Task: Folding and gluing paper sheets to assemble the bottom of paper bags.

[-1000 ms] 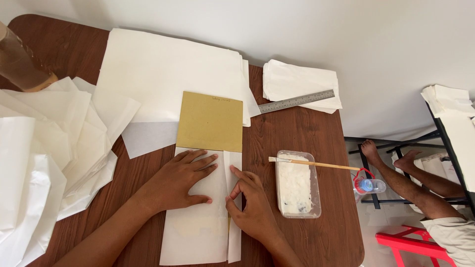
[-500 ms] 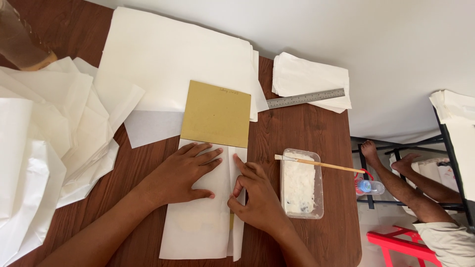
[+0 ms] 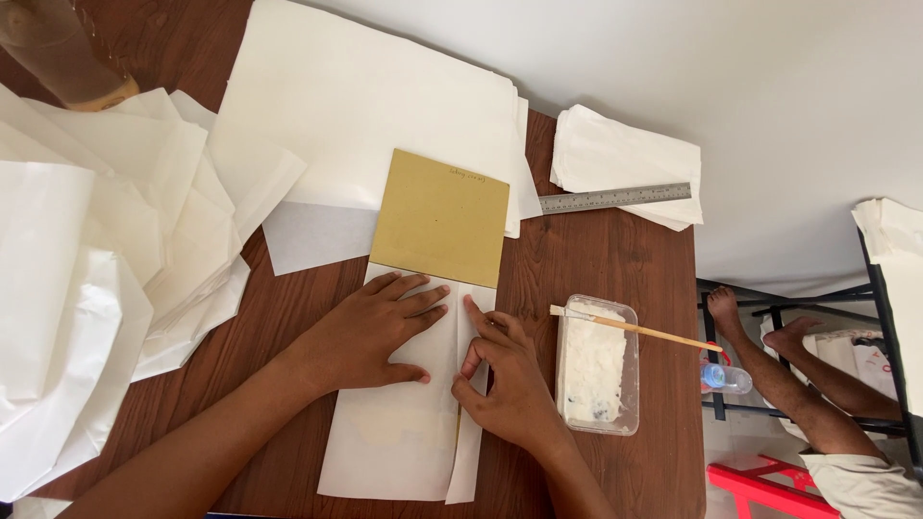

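- Both my hands rest on the folded white paper sheet (image 3: 399, 432), mid-table, just below the tan cardboard rectangle (image 3: 440, 217).
- My left hand (image 3: 370, 332) lies flat, released.
- My right hand (image 3: 510, 384) presses the fold with curled fingers, grasping nothing.

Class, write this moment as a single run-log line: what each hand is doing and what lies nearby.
left hand: flat on folded white paper | right hand: fingertips pressing paper flap | brown card tucked under paper | paste tray with stick at right
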